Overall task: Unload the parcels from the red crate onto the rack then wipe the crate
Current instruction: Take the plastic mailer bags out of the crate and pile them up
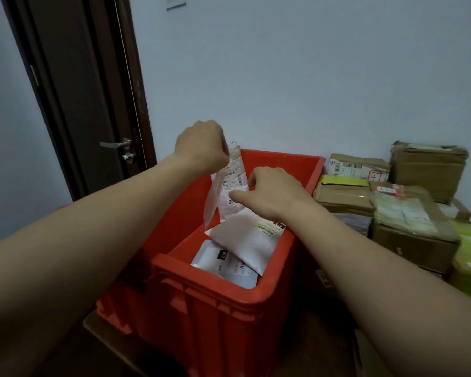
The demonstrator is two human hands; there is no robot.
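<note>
Lying flat in the red crate (215, 308), two white parcels, the near parcel (223, 265) and the second parcel (250, 240), each carry a black "010" tag. Above them stands a third parcel (234, 180), its label too small to read: the right hand (272, 191) pinches its middle and the left hand (201, 145) grips its top. Far right, taped cardboard boxes (427, 170) sit stacked.

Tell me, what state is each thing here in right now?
Crate: open-topped, not yet emptied.
Held parcel: upright, partly above crate.
Loose parcels: lying overlapped in crate.
Left hand: grips held parcel's top.
Right hand: pinches its side.
Door: shut.
Boxes: stacked beside crate.
</note>
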